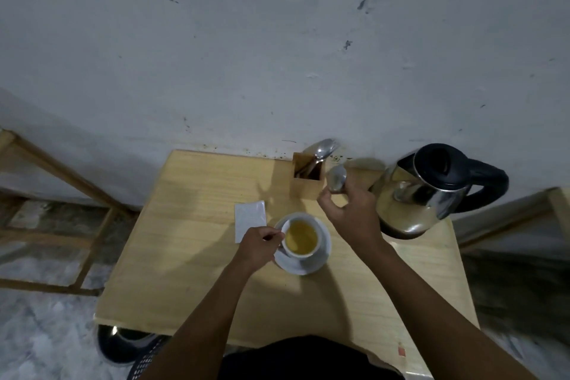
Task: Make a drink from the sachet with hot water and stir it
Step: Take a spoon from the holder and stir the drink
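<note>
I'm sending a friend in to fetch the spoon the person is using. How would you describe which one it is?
Start at the steel kettle on the wooden table. Beside it stands a wooden holder with spoons in it. The one you want is the spoon held in the right hand, bowl up, outside the holder.
</note>
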Available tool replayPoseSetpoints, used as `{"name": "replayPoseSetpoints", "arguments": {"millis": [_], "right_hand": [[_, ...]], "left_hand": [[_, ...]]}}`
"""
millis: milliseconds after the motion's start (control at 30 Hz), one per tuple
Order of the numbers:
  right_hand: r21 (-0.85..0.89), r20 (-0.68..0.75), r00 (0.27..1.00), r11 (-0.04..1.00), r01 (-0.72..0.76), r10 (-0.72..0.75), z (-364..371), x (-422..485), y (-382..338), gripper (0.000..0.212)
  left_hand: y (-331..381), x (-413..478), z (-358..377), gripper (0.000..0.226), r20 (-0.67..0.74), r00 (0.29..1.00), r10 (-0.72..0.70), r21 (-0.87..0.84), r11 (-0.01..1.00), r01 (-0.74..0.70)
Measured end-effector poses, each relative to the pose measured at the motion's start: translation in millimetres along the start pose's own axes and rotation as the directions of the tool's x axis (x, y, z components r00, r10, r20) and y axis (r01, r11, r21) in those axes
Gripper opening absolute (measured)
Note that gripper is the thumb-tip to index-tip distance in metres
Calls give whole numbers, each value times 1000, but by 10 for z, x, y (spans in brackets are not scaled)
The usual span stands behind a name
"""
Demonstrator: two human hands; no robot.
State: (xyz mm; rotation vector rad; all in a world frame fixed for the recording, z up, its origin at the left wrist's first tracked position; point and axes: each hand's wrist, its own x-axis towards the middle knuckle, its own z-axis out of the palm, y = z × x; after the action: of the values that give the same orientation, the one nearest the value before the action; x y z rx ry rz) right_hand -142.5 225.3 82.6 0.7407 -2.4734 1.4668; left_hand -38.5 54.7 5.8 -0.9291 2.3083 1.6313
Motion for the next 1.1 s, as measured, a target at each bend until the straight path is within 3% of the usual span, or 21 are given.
{"name": "replayPoseSetpoints", "arguments": {"millis": [67, 133, 333, 500, 667, 767, 900, 1100], "right_hand": [[59, 83, 993, 994, -94, 89, -58, -105, -7, 25], [50, 157, 968, 977, -207, 197, -93, -237, 13, 20], [-93, 149, 903, 915, -393, 403, -90, -654, 154, 18], [-160, 259, 839, 877, -452, 479, -84, -842, 149, 7], [-282, 275, 824, 861, -424, 496, -91, -931, 218, 18], [-418, 316, 823, 848, -327, 473, -115, -928, 251, 17], [-581, 298, 819, 774, -252, 490, -152, -855, 167, 19], [-716, 445, 784, 698, 22, 433, -180, -733, 76, 31]], "left_hand": [[8, 13, 7, 18, -7, 1000, 15, 2, 1000, -15], [10, 4, 13, 18, -7, 999, 36, 14, 999, -35], [-37, 3, 32, 20, 3, 997, 82, 34, 996, -82], [-66, 44, 28, 25, -10, 997, 70, 41, 997, -70], [-81, 58, 41, 25, -8, 997, 82, 45, 996, -81], [-86, 64, 28, 22, -3, 997, 71, 34, 997, -71], [-82, 51, 26, 21, 8, 998, 68, 26, 997, -68], [-60, 41, 40, 18, 4, 998, 65, 31, 997, -65]]}}
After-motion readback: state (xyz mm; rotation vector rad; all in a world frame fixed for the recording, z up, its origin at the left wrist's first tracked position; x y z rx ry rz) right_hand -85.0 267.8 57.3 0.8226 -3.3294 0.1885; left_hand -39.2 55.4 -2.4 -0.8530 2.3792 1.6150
